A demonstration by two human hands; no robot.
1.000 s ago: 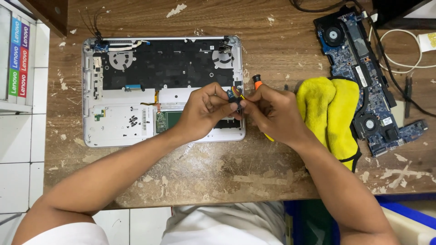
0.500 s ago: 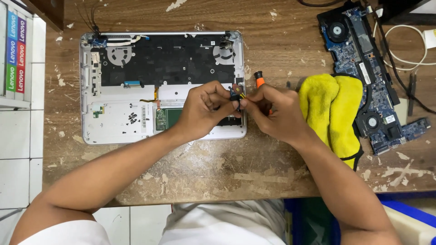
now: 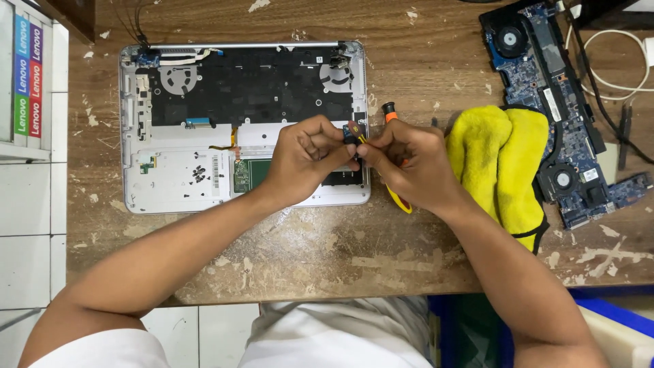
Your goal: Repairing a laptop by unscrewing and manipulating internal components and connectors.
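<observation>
An opened silver laptop base (image 3: 177, 177) lies on the worn wooden table (image 3: 327, 252), its black inner panel facing up. My left hand (image 3: 306, 157) and my right hand (image 3: 409, 163) meet over the base's right edge. Both pinch a small dark part (image 3: 352, 133) with a bit of blue and yellow on it between their fingertips. A screwdriver with an orange and yellow handle (image 3: 390, 112) lies under my right hand, its ends showing above and below the hand.
A yellow cloth (image 3: 504, 170) lies right of my right hand. A blue circuit board with two fans (image 3: 552, 95) sits at the far right, with white and black cables (image 3: 613, 61) beside it. Coloured boxes (image 3: 27, 75) stand on a white shelf at the left.
The hands stay together over the laptop's right edge and have shifted only slightly; the fingers keep working the small part.
</observation>
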